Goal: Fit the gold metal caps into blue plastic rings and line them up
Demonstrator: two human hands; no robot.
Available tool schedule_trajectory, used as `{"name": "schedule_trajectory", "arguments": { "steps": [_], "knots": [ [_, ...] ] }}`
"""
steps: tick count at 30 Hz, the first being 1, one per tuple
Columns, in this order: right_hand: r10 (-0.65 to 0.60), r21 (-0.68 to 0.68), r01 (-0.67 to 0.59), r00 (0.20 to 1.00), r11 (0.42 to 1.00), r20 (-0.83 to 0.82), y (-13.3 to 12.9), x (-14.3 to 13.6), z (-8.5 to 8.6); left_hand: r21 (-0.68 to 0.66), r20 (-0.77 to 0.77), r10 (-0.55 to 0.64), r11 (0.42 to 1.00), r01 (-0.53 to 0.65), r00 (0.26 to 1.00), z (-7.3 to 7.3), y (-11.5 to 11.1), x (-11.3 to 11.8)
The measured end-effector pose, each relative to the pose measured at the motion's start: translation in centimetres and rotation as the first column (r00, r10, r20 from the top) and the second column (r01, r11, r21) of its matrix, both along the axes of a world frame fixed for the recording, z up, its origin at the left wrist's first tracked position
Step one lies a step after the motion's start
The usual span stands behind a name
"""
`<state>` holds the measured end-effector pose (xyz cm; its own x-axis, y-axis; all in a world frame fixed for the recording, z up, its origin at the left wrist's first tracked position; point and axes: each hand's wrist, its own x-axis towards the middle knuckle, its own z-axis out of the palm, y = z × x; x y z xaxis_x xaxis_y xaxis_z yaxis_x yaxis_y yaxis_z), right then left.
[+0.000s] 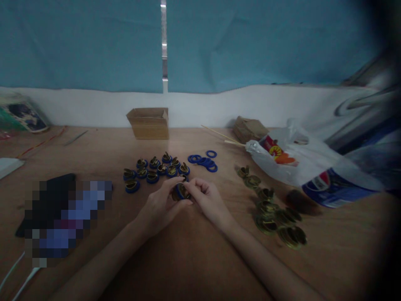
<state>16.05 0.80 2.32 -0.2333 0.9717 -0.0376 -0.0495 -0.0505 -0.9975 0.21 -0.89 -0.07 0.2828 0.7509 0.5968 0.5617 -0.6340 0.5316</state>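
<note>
Between both hands, above the middle of the table, is a round brass-coloured flip-lid fitting (181, 192) with a blue ring around it. My left hand (164, 202) grips its left side with thumb and fingers. On the right side, the fingers of my right hand (205, 196) press against it. Just beyond the hands stand several similar brass fittings with blue rings (152, 177), their lids tilted up. Loose blue rings (203, 161) lie in a small heap behind my right hand. Off to the right are several brass fittings without blue rings (267, 207).
A small open cardboard box (152, 129) stands at the back against the wall. On the right lie a brown paper packet (249, 128), a clear plastic bag (275, 167) and a Pepsi bottle (335, 188). A dark flat object (46, 202), partly pixelated, lies on the left with cables.
</note>
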Motion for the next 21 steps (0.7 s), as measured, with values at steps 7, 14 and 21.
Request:
{"name": "schedule_trajectory", "arguments": {
  "steps": [7,14,21],
  "knots": [
    [-0.038,0.007,0.037,0.996,0.999,0.077,-0.30,-0.21,-0.12,-0.060,0.046,-0.021,0.998,0.024,0.999,-0.66,-0.08,0.00],
    [-0.057,0.082,0.050,0.994,0.995,0.088,-0.55,-0.39,-0.26,-0.002,0.057,0.000,1.000,0.001,0.998,-0.31,0.04,0.13],
    [-0.089,0.315,0.006,0.964,0.949,0.249,-0.86,0.24,0.10,-0.047,0.128,-0.004,0.999,0.010,0.992,-0.44,0.45,0.02]
  ]
}}
